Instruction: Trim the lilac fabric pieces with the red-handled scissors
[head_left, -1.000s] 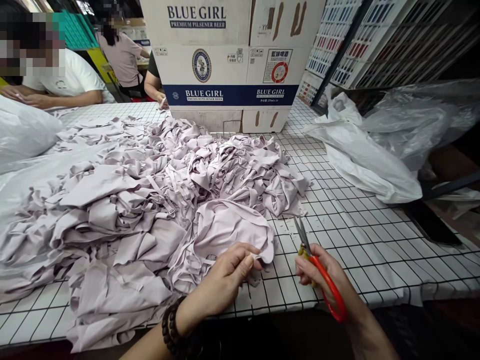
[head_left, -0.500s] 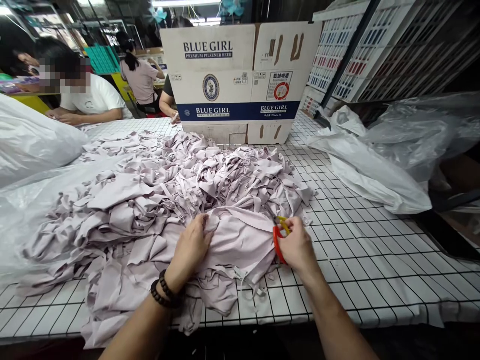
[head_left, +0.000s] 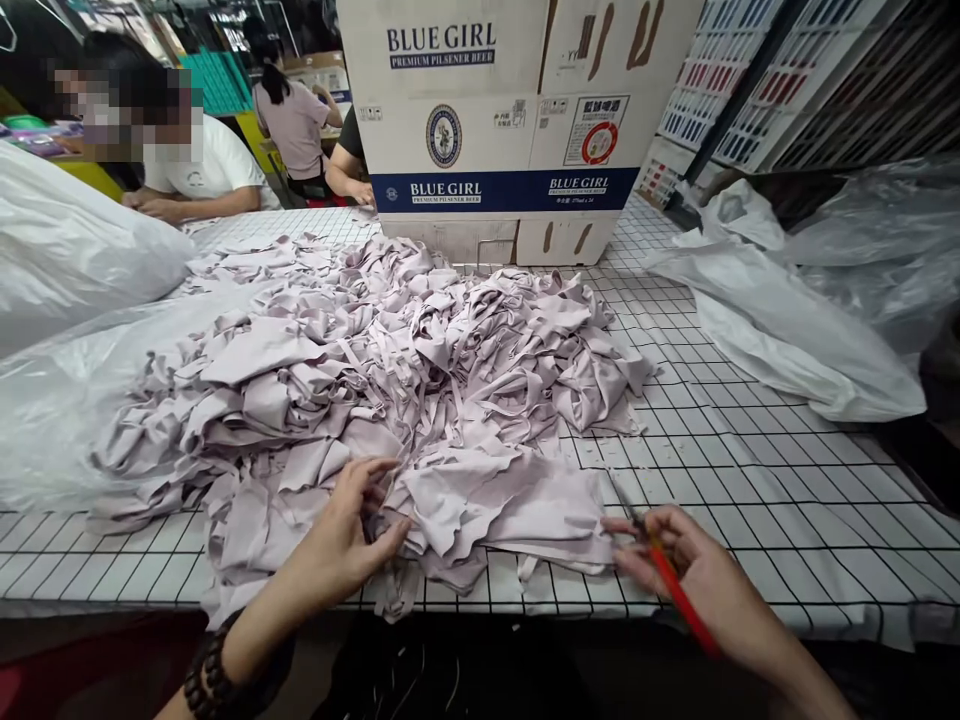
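A pale lilac fabric piece (head_left: 517, 500) lies spread at the front edge of a heap of the same cloth. My left hand (head_left: 352, 530) is at its left end, thumb and fingers apart around loose folds, not closed on them. My right hand (head_left: 690, 560) is closed around scissors (head_left: 679, 590) with a red handle, their blades pointing up and left. Its fingertips meet the fabric's right edge; whether they pinch the cloth I cannot tell. The heap of lilac fabric pieces (head_left: 420, 340) with thin straps spreads beyond both hands.
A white beer carton (head_left: 480, 140) stands behind the heap on the grid-patterned tablecloth (head_left: 757, 490). Clear plastic bags (head_left: 82, 240) lie at left, white plastic sheeting (head_left: 795, 310) at right. White plastic crates (head_left: 735, 90) are stacked back right. Other people (head_left: 217, 160) sit across the table.
My right hand has moved right and nearer with the scissors, which have turned. My left hand has come nearer and spread its fingers. The fabric piece now lies flatter, and the view has shifted.
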